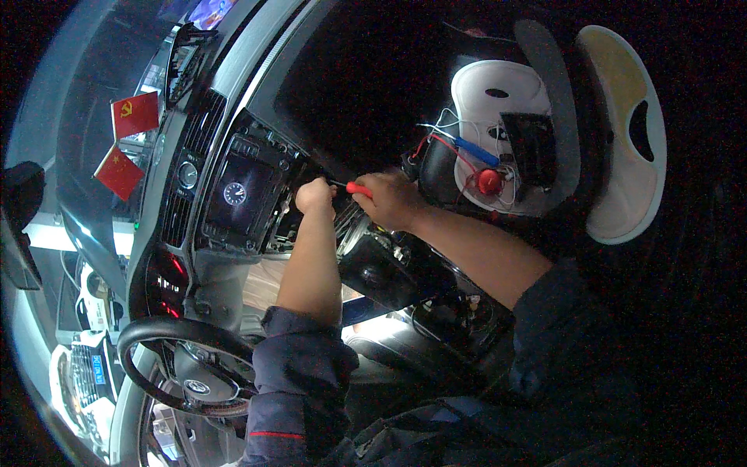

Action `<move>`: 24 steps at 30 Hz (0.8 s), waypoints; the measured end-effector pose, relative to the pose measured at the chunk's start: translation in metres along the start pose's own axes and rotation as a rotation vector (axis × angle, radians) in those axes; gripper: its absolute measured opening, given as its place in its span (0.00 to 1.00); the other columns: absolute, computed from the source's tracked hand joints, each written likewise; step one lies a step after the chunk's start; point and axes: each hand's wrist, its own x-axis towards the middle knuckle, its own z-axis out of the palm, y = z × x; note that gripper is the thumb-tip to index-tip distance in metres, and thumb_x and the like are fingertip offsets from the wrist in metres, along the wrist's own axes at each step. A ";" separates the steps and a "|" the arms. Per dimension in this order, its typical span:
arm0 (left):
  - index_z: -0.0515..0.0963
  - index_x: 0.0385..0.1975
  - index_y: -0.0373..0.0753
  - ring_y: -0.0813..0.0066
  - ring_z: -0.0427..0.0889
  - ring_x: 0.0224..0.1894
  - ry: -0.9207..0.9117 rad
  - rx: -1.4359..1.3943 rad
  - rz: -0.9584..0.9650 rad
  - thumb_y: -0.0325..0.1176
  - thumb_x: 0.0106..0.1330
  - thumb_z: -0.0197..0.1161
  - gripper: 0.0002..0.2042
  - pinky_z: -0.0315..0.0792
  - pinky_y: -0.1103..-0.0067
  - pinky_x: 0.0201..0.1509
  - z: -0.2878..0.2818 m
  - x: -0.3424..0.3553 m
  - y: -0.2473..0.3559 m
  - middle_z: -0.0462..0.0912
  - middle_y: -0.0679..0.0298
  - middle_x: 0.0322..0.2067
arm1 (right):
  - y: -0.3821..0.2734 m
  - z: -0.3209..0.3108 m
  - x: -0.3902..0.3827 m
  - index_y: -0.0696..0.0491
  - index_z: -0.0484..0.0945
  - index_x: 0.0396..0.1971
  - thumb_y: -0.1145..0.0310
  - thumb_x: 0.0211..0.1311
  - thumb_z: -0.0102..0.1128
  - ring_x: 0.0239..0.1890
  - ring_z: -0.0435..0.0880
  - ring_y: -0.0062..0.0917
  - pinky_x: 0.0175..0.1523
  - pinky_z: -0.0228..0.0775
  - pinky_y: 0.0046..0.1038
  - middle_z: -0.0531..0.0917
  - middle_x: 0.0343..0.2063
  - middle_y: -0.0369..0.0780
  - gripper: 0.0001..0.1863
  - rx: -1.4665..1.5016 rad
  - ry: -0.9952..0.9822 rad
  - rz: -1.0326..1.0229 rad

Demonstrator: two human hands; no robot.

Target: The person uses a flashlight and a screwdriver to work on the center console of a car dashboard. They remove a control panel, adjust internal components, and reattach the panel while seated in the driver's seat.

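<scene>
My right hand (389, 201) is closed around a screwdriver (359, 189) with a red handle. Its thin shaft points left toward my left hand (315, 196). That hand is closed at the opened centre console (366, 241), just below the dashboard screen; whatever its fingers grip is hidden. The tip of the screwdriver is lost in the dark between the two hands. Bare metal and wiring show in the console under my right wrist.
The steering wheel (187, 331) is at lower left. On the passenger seat's white cover (506, 86) lie a blue-handled tool (476, 152), a round red object (489, 182) and loose wires. Two small red flags (135, 115) stand on the dashboard. A black panel (381, 268) lies by my forearms.
</scene>
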 end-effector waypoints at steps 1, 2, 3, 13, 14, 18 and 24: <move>0.84 0.27 0.30 0.66 0.86 0.27 0.026 0.024 0.014 0.31 0.64 0.59 0.11 0.76 0.69 0.36 0.001 0.000 0.000 0.88 0.56 0.26 | 0.000 0.000 0.000 0.55 0.85 0.43 0.62 0.64 0.66 0.42 0.87 0.45 0.49 0.76 0.44 0.88 0.37 0.47 0.14 -0.008 -0.005 0.001; 0.83 0.26 0.31 0.66 0.84 0.26 0.027 0.010 -0.010 0.31 0.65 0.60 0.11 0.74 0.69 0.33 0.002 0.002 -0.001 0.87 0.57 0.26 | 0.000 0.000 0.000 0.55 0.85 0.43 0.62 0.63 0.66 0.41 0.87 0.45 0.49 0.76 0.44 0.88 0.37 0.47 0.14 -0.012 0.015 -0.018; 0.82 0.25 0.32 0.67 0.83 0.25 0.035 -0.017 -0.018 0.32 0.65 0.61 0.10 0.71 0.69 0.30 0.003 0.004 -0.002 0.86 0.58 0.25 | -0.001 0.000 0.000 0.55 0.85 0.42 0.62 0.63 0.66 0.41 0.87 0.45 0.48 0.77 0.44 0.88 0.36 0.47 0.14 -0.017 0.034 -0.037; 0.83 0.24 0.29 0.68 0.82 0.22 0.078 -0.155 -0.002 0.38 0.64 0.70 0.16 0.74 0.69 0.27 0.008 0.012 -0.010 0.86 0.55 0.24 | 0.000 0.001 0.001 0.54 0.85 0.38 0.60 0.64 0.67 0.36 0.88 0.44 0.42 0.78 0.44 0.88 0.33 0.47 0.12 0.003 0.067 -0.045; 0.83 0.24 0.29 0.68 0.82 0.22 0.079 -0.092 0.003 0.39 0.63 0.71 0.16 0.74 0.70 0.27 0.007 0.008 -0.008 0.86 0.56 0.23 | 0.001 -0.002 0.002 0.54 0.85 0.37 0.60 0.63 0.67 0.36 0.88 0.45 0.42 0.79 0.44 0.88 0.33 0.47 0.13 -0.004 0.055 -0.018; 0.83 0.22 0.28 0.66 0.83 0.21 0.082 0.005 0.031 0.41 0.62 0.73 0.18 0.75 0.70 0.27 0.004 -0.003 -0.002 0.85 0.56 0.21 | -0.001 -0.018 0.010 0.53 0.86 0.35 0.56 0.61 0.69 0.36 0.88 0.45 0.41 0.79 0.45 0.88 0.32 0.48 0.15 -0.032 0.019 0.053; 0.84 0.21 0.33 0.73 0.83 0.23 0.048 0.092 0.267 0.45 0.60 0.71 0.18 0.77 0.74 0.32 -0.024 -0.027 -0.001 0.86 0.59 0.23 | 0.000 -0.056 0.032 0.53 0.84 0.30 0.43 0.57 0.67 0.37 0.89 0.48 0.47 0.81 0.48 0.88 0.31 0.50 0.24 -0.145 -0.073 0.172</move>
